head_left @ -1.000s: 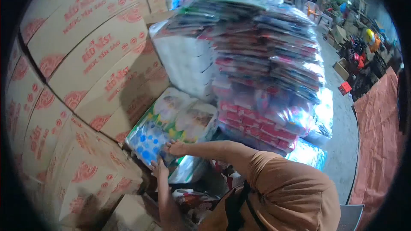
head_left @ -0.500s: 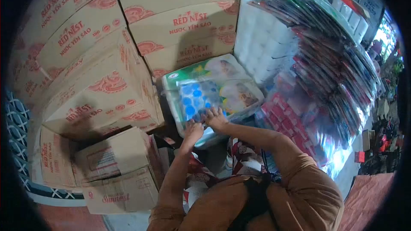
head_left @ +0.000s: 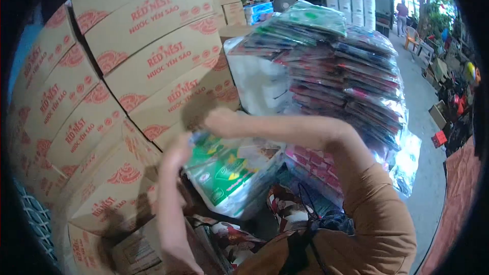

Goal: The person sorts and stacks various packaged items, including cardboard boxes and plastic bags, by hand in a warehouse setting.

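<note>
My left hand [head_left: 177, 148] is blurred by motion above the left edge of a green-and-white plastic-wrapped pack [head_left: 232, 178]. Its fingers look curled, and a bit of blue [head_left: 195, 136] shows beside them, too smeared to name. Higher and to the right, my right hand [head_left: 221, 122] is closed in front of the stacked cartons. Whatever it grips is hidden or blurred. The green pack lies low in front of me, its printed top facing up.
Brown cartons [head_left: 173, 53] with red print rise at left and ahead. Flat plastic-wrapped packs [head_left: 346, 81] are piled on the right, above pink packages [head_left: 318, 168]. A fan [head_left: 283, 3] stands behind. Far right, a person [head_left: 402, 18] is on the walkway [head_left: 412, 91].
Both hands have lifted off the green pack and moved up and left. The clear pack with blue round tops no longer lies visible there. My view has tilted up.
</note>
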{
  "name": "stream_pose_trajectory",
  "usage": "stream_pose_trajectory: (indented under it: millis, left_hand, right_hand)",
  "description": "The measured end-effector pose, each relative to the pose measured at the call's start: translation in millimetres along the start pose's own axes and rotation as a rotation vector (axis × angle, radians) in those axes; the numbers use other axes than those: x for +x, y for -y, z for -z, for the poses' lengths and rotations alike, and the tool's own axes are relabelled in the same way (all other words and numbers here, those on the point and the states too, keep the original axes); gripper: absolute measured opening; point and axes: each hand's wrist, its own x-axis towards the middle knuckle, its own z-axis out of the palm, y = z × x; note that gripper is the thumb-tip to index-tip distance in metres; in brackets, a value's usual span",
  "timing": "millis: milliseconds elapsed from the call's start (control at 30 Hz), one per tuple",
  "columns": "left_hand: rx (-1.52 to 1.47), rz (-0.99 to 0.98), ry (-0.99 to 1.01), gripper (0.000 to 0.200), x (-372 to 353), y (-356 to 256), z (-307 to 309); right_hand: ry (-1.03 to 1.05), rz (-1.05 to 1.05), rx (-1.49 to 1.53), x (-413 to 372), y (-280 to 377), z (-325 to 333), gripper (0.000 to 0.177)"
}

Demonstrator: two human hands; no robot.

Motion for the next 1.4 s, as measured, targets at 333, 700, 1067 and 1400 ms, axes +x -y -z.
stream_pose_trajectory:
  millis: [333, 700, 1067, 1400]
  left_hand:
    - [0.323, -0.668, -1.123, 0.05, 89, -172, 172]
    - [0.309, -0.666, -0.869, 0.063, 177, -278, 100]
    - [0.207, -0.659, -0.3, 0.072, 181, -250, 38]
    - [0.003, -0.597, -0.197, 0.067, 140, -170, 11]
  right_hand:
    - [-0.86, -0.109, -0.672, -24, -81, 261, 0.026]
    - [-0.503, -0.756, -0.724, -128, -206, 235, 0.028]
    - [-0.362, -0.631, -0.279, -163, -264, 213, 0.054]
    - [-0.833, -0.294, -0.223, -130, -133, 190, 0.033]
